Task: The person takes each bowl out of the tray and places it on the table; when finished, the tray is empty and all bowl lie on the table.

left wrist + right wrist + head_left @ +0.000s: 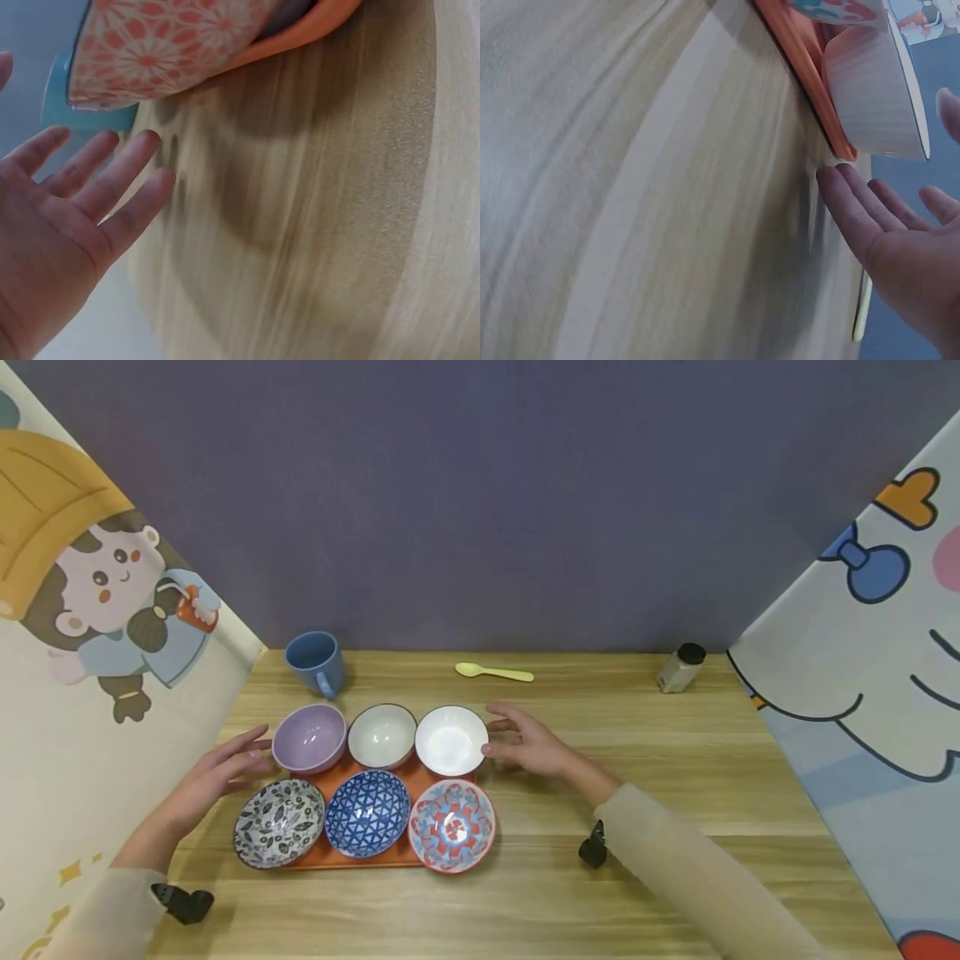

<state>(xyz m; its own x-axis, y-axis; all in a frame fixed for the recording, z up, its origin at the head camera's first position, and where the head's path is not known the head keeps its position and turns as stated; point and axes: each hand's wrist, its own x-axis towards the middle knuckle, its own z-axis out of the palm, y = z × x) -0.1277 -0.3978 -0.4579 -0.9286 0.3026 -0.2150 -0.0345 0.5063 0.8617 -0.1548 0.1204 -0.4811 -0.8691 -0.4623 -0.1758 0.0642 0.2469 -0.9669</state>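
Note:
Six bowls stand in two rows on an orange tray (352, 863). The back row has a purple bowl (310, 739), a pale grey bowl (382, 737) and a white bowl (452, 740). In front are a black-and-white leaf-patterned bowl (280, 823), a blue triangle-patterned bowl (367, 814) and a red-and-blue patterned bowl (453, 825). My left hand (225, 770) has its fingers spread beside the purple bowl; the left wrist view shows an orange floral bowl side (161, 52) above its fingertips. My right hand (529, 745) reaches with extended fingers to the white bowl's right rim.
Behind the purple bowl stands a blue mug (315, 662). A yellow spoon (495, 672) lies near the back wall, and a small jar with a black lid (681, 668) stands at the back right. Cartoon-printed panels flank the wooden table (637, 893) on both sides.

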